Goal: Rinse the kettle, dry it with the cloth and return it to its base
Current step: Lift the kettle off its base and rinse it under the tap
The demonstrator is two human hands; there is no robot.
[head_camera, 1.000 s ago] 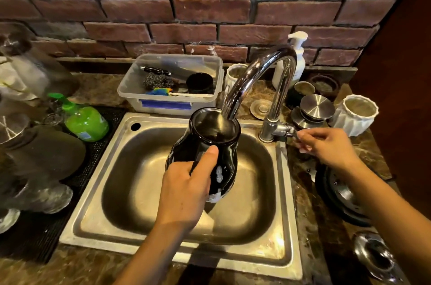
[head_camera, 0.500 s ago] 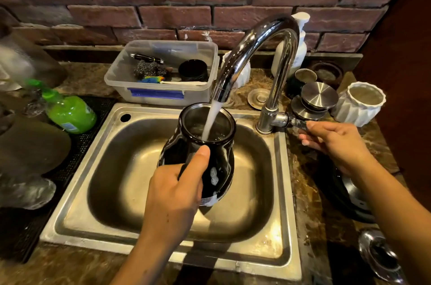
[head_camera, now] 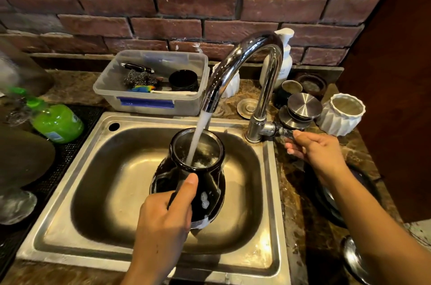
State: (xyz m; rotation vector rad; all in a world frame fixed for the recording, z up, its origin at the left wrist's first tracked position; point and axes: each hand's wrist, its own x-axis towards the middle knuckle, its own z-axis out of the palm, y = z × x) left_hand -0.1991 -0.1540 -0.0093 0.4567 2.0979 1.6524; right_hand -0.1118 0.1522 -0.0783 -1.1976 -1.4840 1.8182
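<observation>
Left hand [head_camera: 163,217] fingers wrapped round soapy kettle [head_camera: 198,182] handle, right hand [head_camera: 314,151] pinching tap lever [head_camera: 283,132]; slick grip risks kettle slipping into sink [head_camera: 149,259], overfilling splashes

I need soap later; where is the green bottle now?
In the head view, the green bottle lies at the left, on the dark mat beside the sink's left rim.

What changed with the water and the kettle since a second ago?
The tap went from dry to running; a full stream of water now pours into the kettle. The right hand turned the tap handle and is still on it. The left hand kept holding the kettle over the sink.
</observation>
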